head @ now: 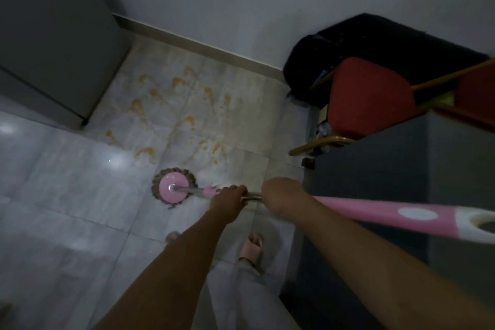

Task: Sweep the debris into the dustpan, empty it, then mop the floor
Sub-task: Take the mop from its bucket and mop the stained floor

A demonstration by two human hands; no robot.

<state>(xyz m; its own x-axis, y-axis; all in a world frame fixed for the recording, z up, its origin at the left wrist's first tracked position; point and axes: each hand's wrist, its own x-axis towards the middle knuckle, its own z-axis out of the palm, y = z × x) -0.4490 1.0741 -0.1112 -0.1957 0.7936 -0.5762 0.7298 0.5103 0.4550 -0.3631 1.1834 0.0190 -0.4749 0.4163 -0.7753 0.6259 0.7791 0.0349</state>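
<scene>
Mopping is under way: both the left hand [227, 197] and right hand [278, 194] are closing their grip around the mop [173, 188] handle, its head resting on the floor [67, 174] just short of orange stains [171, 115] not yet wiped.

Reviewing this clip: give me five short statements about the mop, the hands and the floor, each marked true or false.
1. Both hands grip the mop handle. True: left hand and right hand are both closed on it.
2. The mop head rests on the floor. True.
3. The orange stains lie between the mop head and the person's feet. False: they lie beyond the mop head, toward the wall.
4. The mop's disc is blue. False: it is pink.
5. The red chair stands left of the mop. False: it is on the right.
</scene>
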